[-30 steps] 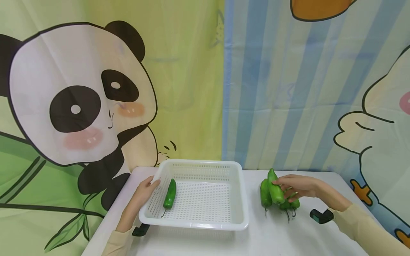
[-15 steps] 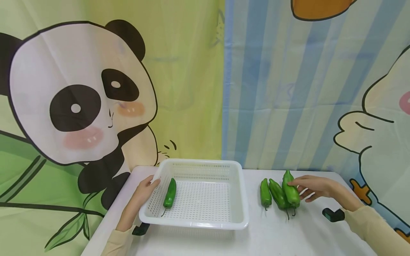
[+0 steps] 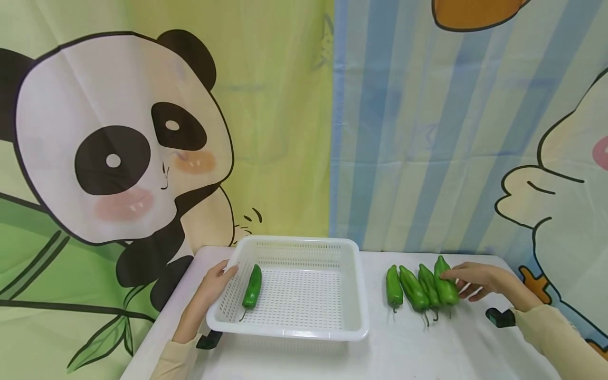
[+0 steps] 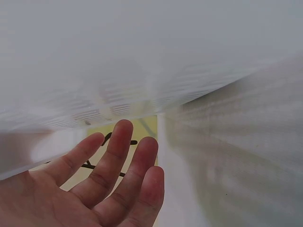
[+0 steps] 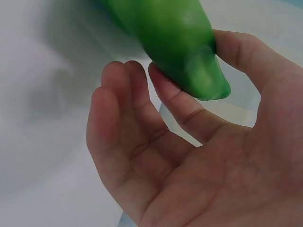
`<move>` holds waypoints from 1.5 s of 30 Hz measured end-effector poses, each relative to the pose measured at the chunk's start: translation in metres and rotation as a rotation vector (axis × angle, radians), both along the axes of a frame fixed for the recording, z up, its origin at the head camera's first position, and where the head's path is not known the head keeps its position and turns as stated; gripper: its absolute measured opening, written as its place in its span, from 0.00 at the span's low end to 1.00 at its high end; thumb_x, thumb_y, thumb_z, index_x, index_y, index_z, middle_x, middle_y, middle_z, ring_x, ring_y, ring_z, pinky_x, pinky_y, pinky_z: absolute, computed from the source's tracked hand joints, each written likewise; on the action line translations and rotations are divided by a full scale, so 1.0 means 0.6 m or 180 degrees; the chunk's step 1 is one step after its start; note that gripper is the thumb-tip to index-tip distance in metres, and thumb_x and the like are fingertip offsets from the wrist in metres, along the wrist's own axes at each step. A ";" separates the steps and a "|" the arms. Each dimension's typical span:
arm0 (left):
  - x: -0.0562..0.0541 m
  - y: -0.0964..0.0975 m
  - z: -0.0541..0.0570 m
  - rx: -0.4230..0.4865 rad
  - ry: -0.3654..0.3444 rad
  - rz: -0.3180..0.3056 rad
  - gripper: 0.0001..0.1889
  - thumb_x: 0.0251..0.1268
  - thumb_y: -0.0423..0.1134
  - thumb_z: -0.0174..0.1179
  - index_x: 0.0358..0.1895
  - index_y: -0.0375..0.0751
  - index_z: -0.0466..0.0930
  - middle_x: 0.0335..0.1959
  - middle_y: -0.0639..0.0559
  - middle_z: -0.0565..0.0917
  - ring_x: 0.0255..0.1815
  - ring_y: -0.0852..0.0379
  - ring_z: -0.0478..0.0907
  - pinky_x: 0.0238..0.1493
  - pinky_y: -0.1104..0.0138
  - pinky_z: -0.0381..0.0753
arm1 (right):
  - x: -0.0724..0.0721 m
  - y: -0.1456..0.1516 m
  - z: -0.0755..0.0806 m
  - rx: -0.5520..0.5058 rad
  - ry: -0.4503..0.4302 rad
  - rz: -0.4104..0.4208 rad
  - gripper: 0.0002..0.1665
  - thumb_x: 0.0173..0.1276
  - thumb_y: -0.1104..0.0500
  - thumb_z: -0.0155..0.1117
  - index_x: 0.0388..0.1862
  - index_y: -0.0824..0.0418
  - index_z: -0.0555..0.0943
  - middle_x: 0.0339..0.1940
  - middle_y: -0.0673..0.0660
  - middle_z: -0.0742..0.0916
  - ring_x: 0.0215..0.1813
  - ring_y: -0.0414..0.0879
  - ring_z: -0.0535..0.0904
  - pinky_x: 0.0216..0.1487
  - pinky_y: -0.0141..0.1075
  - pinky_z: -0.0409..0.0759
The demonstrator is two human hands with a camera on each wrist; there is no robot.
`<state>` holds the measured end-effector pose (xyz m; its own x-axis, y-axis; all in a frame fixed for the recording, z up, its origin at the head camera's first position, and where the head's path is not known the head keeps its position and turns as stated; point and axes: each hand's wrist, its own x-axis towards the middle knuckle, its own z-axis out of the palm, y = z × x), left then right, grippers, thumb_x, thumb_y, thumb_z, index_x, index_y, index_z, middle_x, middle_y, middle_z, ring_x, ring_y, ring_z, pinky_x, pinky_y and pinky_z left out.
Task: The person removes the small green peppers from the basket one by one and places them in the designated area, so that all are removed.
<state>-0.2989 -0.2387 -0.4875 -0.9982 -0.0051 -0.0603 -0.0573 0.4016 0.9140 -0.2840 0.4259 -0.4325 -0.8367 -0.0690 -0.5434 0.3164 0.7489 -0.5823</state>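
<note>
My right hand pinches a green pepper between thumb and index finger, at the right end of a row of peppers. In the right wrist view the pepper's blunt tip sits between those two digits; the other fingers curl loosely beside it, holding nothing. My left hand holds the left rim of a white plastic basket, its fingers outside the wall and its thumb mostly hidden. Inside the basket, at the left, lies one green pepper with its stem toward me.
Several other green peppers lie side by side to the right of the basket, among them a left one, a larger one and one partly covered. Everything stands on a white table. Behind it hangs a printed curtain.
My right hand has moved rightward with the pepper and lowered it to the right end of the row, uncovering the others. The left hand and basket have stayed still.
</note>
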 end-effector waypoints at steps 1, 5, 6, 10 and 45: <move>0.000 0.000 0.000 0.0000 0.0005 0.0000 0.27 0.79 0.52 0.49 0.73 0.43 0.66 0.55 0.31 0.83 0.37 0.47 0.89 0.31 0.57 0.90 | 0.000 0.002 -0.002 0.0032 -0.0002 0.0000 0.32 0.75 0.39 0.55 0.59 0.65 0.76 0.33 0.57 0.83 0.36 0.50 0.84 0.37 0.41 0.85; -0.001 0.001 0.000 -0.0007 0.0008 -0.0003 0.27 0.79 0.52 0.49 0.73 0.43 0.66 0.56 0.31 0.82 0.37 0.48 0.89 0.32 0.57 0.90 | -0.002 0.011 -0.012 0.0205 0.0022 0.0007 0.29 0.75 0.40 0.56 0.52 0.65 0.78 0.32 0.57 0.83 0.35 0.49 0.83 0.36 0.42 0.85; -0.001 0.001 0.000 -0.0011 0.0007 -0.0003 0.27 0.79 0.52 0.49 0.73 0.44 0.66 0.56 0.31 0.82 0.37 0.48 0.89 0.32 0.57 0.90 | -0.002 0.013 -0.015 0.0246 0.0022 -0.0003 0.28 0.74 0.40 0.56 0.51 0.65 0.78 0.32 0.57 0.83 0.35 0.49 0.83 0.36 0.42 0.85; -0.003 0.002 -0.001 -0.0024 -0.0024 0.0004 0.27 0.79 0.53 0.49 0.73 0.45 0.66 0.57 0.32 0.82 0.38 0.49 0.89 0.32 0.58 0.90 | -0.004 0.017 -0.025 0.0388 0.0000 -0.0018 0.29 0.73 0.40 0.58 0.48 0.66 0.77 0.34 0.58 0.82 0.36 0.50 0.82 0.36 0.42 0.85; 0.002 0.001 0.004 -0.0040 -0.0076 0.0011 0.28 0.79 0.54 0.49 0.74 0.44 0.64 0.58 0.31 0.81 0.38 0.49 0.89 0.31 0.57 0.90 | -0.010 0.003 -0.034 0.0626 0.0028 0.0136 0.44 0.71 0.34 0.58 0.58 0.77 0.75 0.40 0.62 0.86 0.40 0.51 0.85 0.40 0.47 0.87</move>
<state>-0.2977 -0.2380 -0.4848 -0.9964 -0.0095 -0.0842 -0.0806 0.4128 0.9073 -0.2901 0.4275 -0.4532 -0.8400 0.0022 -0.5426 0.2775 0.8611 -0.4260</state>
